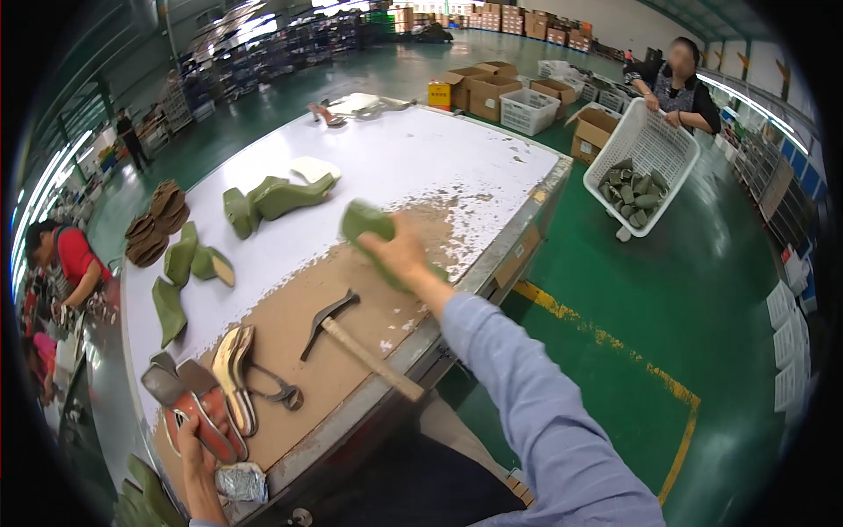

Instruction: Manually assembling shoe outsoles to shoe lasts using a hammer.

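My right hand (406, 253) is closed around a green shoe last (358, 218), raised over the worn middle of the table; both are slightly blurred. At the lower left, my left hand (198, 450) grips a reddish-brown sandal (215, 432) with a dark grey part behind it. Beside that sandal stands a cream-and-brown shoe sole piece (230, 367), with metal pincers (283, 393) just to its right. Between my arms a hammer (367, 353) with a wooden handle lies near the table edge. Several more green lasts (283, 195) rest farther back.
The white table (413, 145) has a peeled brown patch and a metal edge (505, 250). Brown sole pieces (156, 224) are stacked at its left. A person (698, 97) at the right tilts a white basket (680, 167) of green pieces. Another person (79, 263) works at the left.
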Tool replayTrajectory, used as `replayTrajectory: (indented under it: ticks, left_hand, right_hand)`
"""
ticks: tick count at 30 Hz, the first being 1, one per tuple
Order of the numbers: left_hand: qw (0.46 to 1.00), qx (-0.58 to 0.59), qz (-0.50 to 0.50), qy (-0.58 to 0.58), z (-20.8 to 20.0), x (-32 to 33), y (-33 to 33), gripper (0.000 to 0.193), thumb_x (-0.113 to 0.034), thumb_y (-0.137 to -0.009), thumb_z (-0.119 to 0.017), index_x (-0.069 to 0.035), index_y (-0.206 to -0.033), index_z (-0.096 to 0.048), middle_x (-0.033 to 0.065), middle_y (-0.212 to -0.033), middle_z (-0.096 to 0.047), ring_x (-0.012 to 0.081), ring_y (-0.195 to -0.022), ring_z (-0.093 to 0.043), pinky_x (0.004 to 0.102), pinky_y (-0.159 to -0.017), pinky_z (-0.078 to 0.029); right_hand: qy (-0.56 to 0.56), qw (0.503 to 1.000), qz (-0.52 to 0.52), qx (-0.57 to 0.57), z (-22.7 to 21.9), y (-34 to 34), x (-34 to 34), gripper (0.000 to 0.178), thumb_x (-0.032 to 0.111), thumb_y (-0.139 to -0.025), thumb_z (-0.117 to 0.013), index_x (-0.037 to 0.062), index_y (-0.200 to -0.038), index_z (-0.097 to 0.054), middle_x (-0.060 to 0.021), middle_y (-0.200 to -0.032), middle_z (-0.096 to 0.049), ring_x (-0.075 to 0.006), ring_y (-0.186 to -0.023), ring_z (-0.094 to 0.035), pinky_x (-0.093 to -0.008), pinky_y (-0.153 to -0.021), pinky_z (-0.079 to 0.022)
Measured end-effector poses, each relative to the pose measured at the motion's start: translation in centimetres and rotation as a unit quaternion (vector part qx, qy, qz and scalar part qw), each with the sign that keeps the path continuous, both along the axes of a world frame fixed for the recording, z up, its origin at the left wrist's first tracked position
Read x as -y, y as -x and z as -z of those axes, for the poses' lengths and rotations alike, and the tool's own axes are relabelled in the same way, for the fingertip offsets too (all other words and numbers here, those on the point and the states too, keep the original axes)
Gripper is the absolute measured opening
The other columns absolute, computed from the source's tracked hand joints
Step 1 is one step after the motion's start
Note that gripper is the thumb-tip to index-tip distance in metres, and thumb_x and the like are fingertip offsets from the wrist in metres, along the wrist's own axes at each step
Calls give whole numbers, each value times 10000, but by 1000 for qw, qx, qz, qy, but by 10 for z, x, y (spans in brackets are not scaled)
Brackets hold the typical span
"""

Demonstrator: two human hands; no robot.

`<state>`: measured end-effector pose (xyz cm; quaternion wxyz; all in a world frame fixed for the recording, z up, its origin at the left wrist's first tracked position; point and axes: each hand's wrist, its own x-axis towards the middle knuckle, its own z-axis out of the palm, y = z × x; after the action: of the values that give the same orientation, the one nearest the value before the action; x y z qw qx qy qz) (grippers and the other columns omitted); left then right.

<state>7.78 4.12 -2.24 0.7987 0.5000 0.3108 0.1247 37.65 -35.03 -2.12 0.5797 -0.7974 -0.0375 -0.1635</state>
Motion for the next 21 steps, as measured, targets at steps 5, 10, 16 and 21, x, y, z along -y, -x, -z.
replayTrajectory:
  ticks: [5, 10, 16, 21]
  left_hand:
    - [994, 102, -26, -5, -30, 7, 4, 365, -88, -915, -508, -126, -1268, -423, 124, -1165, -549, 307, -932, -618, 450, -738, -562]
    - [986, 80, 143, -8, -46, 40, -27, 317, -199, -960, -419, -48, -1239, -399, 190, -1133, -569, 296, -884, -646, 429, -722, -565]
    - [980, 181, 30, -77, -76, 69, 30, 520, -503, -956, -391, -83, -1248, -484, 160, -1188, -565, 260, -905, -642, 412, -762, -550]
    - [927, 317, -11, 200, -78, 65, 62, 561, -517, -938, -395, -86, -1288, -473, 135, -1223, -549, 261, -920, -632, 410, -808, -544]
  right_hand:
    - [-295, 942, -159, 10, -42, 39, 23, 442, 227, -790, -753, -5, -1112, -557, -102, -983, -628, -170, -830, -607, -296, -727, -506]
    - [-7, 838, -508, 200, -118, 126, -48, 482, 71, -697, -798, 91, -1113, -554, -69, -973, -649, -203, -974, -624, -350, -840, -530]
    - [236, 583, -554, 545, -153, 246, -201, 335, 127, -698, -692, 151, -1024, -620, -47, -1083, -574, -216, -1103, -513, -388, -955, -399]
    - [62, 856, -362, 364, -80, 235, -227, 262, 138, -797, -641, 122, -1058, -628, -94, -1149, -575, -241, -1110, -531, -420, -908, -429]
